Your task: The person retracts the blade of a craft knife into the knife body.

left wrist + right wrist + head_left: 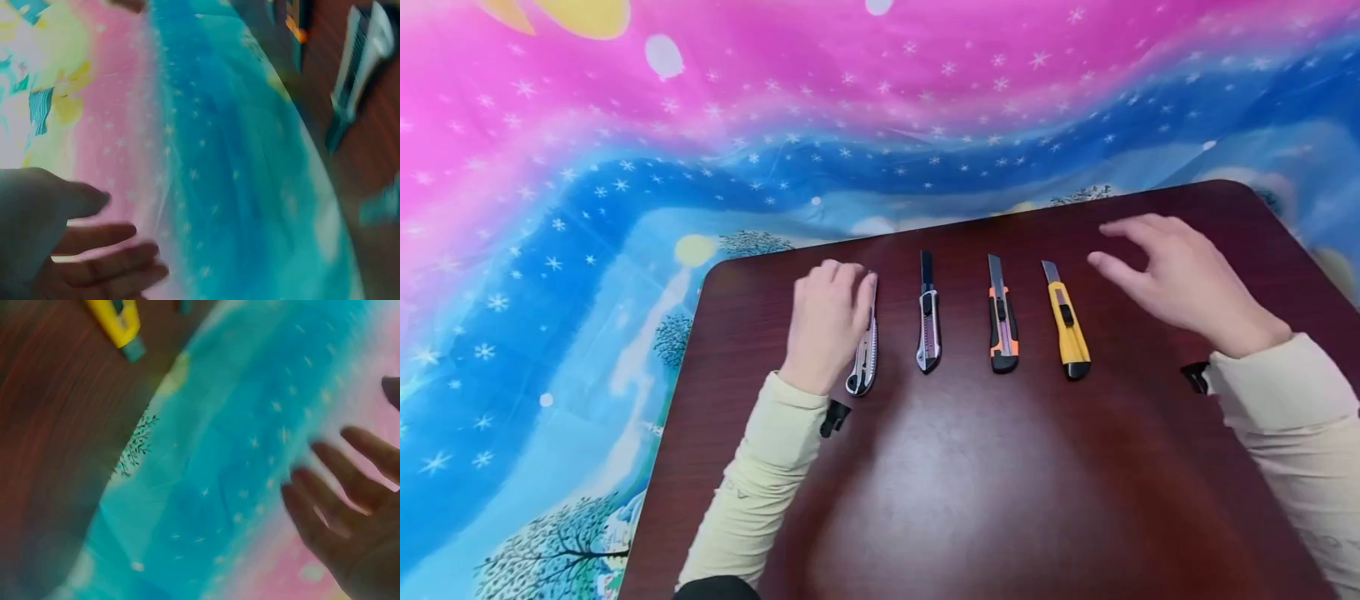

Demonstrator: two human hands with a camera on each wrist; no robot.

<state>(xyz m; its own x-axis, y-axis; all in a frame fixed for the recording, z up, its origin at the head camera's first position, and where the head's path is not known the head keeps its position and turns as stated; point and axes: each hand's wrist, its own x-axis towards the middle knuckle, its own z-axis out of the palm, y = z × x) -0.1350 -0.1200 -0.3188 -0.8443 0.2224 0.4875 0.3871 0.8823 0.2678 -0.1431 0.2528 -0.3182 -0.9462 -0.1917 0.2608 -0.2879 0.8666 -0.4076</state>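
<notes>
My left hand (829,321) hovers beside a silver utility knife (865,358) at the left of a row and hides part of it. In the left wrist view its fingers (106,265) are extended with nothing between them. To the right lie a grey utility knife with a black blade (928,329), an orange-and-black utility knife (1003,329) and a yellow utility knife (1067,329). All have their blades out, pointing to the far edge. My right hand (1187,271) is held right of the yellow knife, fingers spread and holding nothing.
The knives lie on a dark reddish-brown table (955,483) with rounded corners. Behind and left of it hangs a pink and blue cloth (850,108) with snowflakes and trees. Black wrist mounts (835,418) stick out under both sleeves.
</notes>
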